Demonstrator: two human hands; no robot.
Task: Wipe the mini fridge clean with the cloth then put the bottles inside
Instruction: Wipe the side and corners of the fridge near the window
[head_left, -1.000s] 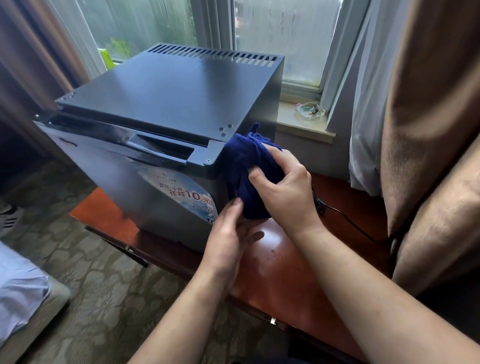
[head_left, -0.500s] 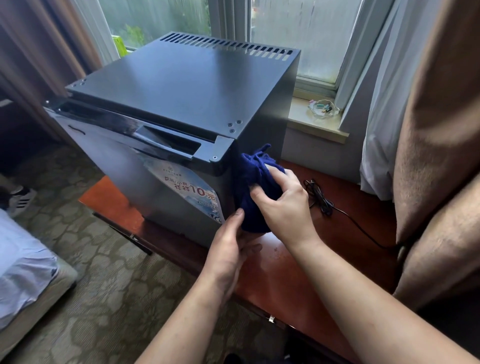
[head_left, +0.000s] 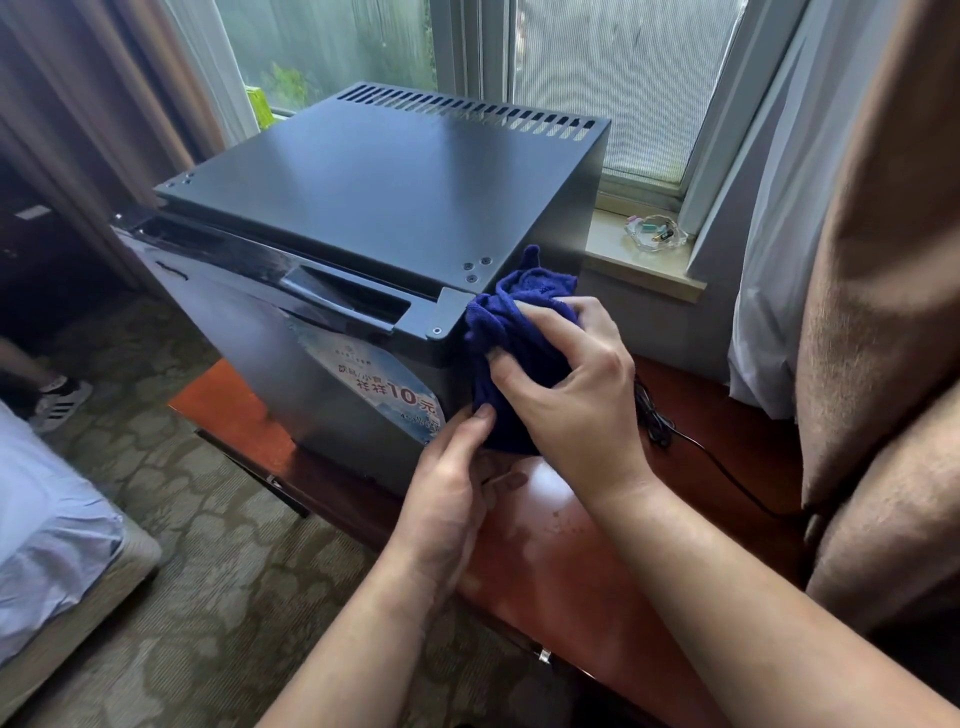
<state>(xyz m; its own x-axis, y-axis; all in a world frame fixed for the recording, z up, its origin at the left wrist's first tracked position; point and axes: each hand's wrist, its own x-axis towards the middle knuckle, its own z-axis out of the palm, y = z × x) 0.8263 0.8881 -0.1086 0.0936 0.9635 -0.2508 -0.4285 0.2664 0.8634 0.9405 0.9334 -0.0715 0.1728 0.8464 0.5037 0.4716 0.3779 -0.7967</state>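
We look down from a person's head at a dark grey, box-shaped metal mini fridge (head_left: 374, 208) standing on a reddish-brown polished wooden table (head_left: 597, 571) in front of a window. The fridge door is closed; it carries a pale blue sticker (head_left: 384, 384) with Chinese characters and a large "10", and a row of vent slots runs along the back of the flat top. A bunched, deep blue terry cloth (head_left: 519, 332) sits against the fridge's front right corner, just below the top edge and running down its right side. The right hand (head_left: 576, 395) grips this cloth, with fingers and thumb curled round the bundle, and holds it to the metal. The left hand (head_left: 447, 499) is just below, its thumb touching the lower end of the cloth near the corner of the door; we cannot tell whether its fingers, partly hidden underneath, hold the cloth or are loose. A thin black cord (head_left: 701, 447) lies on the table to the right of the fridge. Behind, a small clear glass dish (head_left: 655, 235) rests on the pale window sill (head_left: 675, 278). A white sheer curtain (head_left: 779, 208) and a heavy brown curtain (head_left: 883, 260) hang at the right. At the left are patterned green carpet (head_left: 208, 571), the corner of a bed with light blue sheets (head_left: 52, 545), and a black-and-white sneaker (head_left: 62, 402).
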